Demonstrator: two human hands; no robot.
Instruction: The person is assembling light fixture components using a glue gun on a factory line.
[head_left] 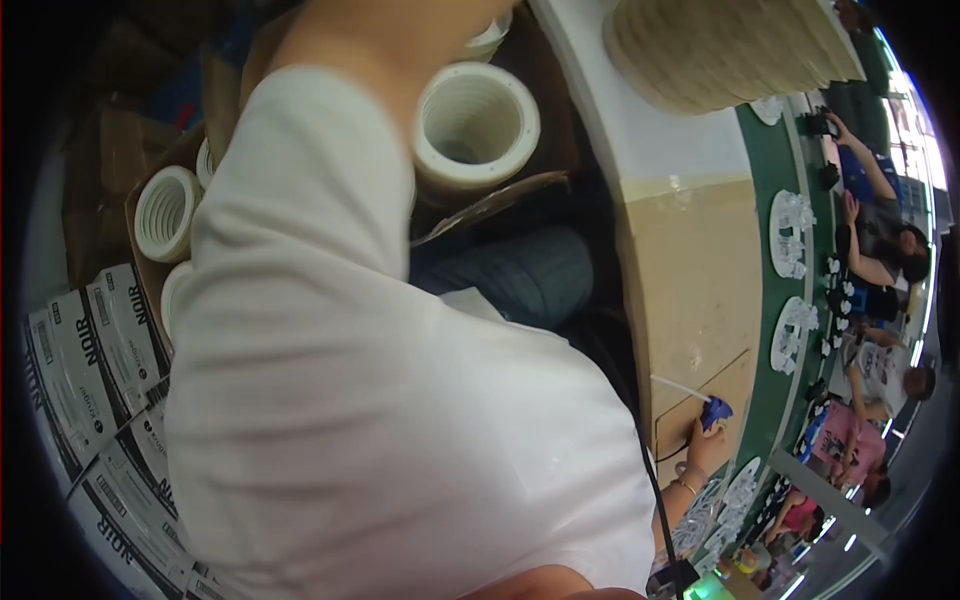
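From the head view, here's the wide white sleeve filling the middle, and the left arm stretches up and over the cardboard box (515,193), its near edge ragged. Inside that box stands a hollow stack of white rings (470,115), its mouth facing the camera, with another partly showing above. The forearm is blurred and the left hand runs out past the top edge, so I can't tell how its fingers stand or what they have.

Over on the right, the right hand (708,442) rests at the counter (690,270), fingers curled closed around a blue glue gun (716,412), a thin white stick poking out of its back. A tall stack of beige rings (725,50) sits at the counter's far end. Beyond it, along a green strip (765,290), white oval trays (776,235) carry clear pieces (797,225).

Down left, a second box (143,262) holds more white ring stacks (168,213), and printed white cartons (110,505) lie below it. Co-workers line the far side.
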